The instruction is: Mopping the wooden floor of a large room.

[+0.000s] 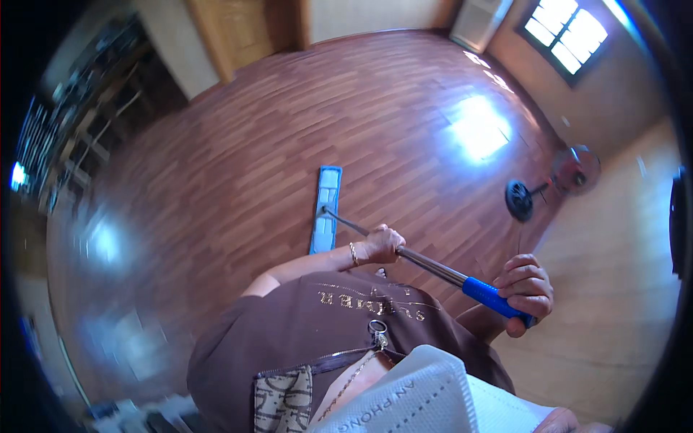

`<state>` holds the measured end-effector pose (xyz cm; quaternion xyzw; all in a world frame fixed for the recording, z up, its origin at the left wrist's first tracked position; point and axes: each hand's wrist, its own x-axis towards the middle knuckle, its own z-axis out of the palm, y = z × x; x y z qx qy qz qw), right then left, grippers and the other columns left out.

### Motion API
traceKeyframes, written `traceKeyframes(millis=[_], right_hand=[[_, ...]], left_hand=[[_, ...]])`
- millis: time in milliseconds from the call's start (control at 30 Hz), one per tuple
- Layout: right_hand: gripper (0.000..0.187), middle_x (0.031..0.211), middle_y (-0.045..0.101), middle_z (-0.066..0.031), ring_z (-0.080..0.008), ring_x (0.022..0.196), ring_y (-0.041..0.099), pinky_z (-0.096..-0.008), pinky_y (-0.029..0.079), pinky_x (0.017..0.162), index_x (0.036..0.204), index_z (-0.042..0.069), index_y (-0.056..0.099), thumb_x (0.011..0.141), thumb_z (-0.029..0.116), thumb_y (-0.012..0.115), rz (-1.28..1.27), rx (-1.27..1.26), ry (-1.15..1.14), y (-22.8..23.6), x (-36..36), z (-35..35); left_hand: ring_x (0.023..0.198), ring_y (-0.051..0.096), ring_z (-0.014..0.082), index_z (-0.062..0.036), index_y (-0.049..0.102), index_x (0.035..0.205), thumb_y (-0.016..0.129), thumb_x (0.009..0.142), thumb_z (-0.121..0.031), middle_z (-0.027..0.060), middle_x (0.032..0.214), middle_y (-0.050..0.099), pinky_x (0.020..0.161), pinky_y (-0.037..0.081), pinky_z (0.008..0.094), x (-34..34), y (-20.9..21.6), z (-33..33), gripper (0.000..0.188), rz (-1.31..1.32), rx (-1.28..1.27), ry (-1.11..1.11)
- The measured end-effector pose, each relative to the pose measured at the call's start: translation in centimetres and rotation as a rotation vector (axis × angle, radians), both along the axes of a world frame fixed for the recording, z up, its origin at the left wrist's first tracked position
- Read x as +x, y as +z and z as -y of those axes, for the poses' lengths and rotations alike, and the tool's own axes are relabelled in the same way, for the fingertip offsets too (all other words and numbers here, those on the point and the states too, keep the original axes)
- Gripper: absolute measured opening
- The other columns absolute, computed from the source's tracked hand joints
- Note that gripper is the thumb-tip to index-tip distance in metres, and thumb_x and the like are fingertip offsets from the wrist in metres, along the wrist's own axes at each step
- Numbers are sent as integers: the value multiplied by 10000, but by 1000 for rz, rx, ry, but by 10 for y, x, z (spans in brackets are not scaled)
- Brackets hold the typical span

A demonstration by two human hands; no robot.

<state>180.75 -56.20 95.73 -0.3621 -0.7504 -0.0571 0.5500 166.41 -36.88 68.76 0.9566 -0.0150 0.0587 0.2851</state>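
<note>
A flat mop spans the middle of the view, its long blue rectangular head (pixel 329 184) lying on the wood floor. From the head, a metal handle (pixel 438 268) slants toward the lower right and ends in a blue ribbed grip (pixel 485 294). My left hand (pixel 381 244), with a gold bracelet at the wrist, is wrapped round the metal shaft partway along. Around the blue grip at the top end, my right hand (pixel 527 287) is closed, its fingers over the grip.
A standing fan (pixel 576 172) with a round black base (pixel 518 200) is at the right, near the wall. Cluttered shelves (pixel 101 119) line the left side. A wooden door (pixel 249 32) and a white cabinet (pixel 478 22) are at the back; sunlight glares on the reddish-brown floor (pixel 253 144).
</note>
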Motion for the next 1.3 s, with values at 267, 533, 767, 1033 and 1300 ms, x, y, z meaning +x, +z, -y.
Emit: traceKeyframes(millis=[267,533,767,1033,1300], right_hand=[[312,666,585,-88,-247,632,645,-366,508,533,765,45,544,829,318,682,-365,-51,274,-10,-61,-50],[154,710,588,-117,-287,661,644,-396,531,610,762,24,576,695,108,686,-422,-339,715,-26,-112,-144],[105,772,640,-117,-311,782,671,-418,507,741,809,51,607,736,108,658,-246,-527,1071,-35,-209,-223],[70,762,645,-118,-320,831,660,-446,487,816,767,35,607,736,13,666,-198,-743,1300,-62,-274,-237],[31,776,652,-103,-308,868,648,-452,473,863,752,17,631,761,8,660,-84,-824,1462,-75,-300,-223]], left_hand=[[643,637,339,-100,606,610,555,871,-373,143,621,623,662,486,460,-99,34,-16,381,-113,59,440],[646,634,340,-97,589,585,580,805,-321,147,613,609,642,504,467,-213,24,-61,314,-71,67,931],[639,616,299,-114,543,551,614,789,-318,94,613,596,625,483,430,-342,6,-86,322,17,291,1266],[659,622,313,-104,549,545,688,759,-298,100,613,607,675,478,449,-426,-14,-37,321,3,258,1654],[632,608,299,-129,533,542,638,795,-315,98,599,593,683,450,437,-458,-35,43,331,-134,283,1825]])
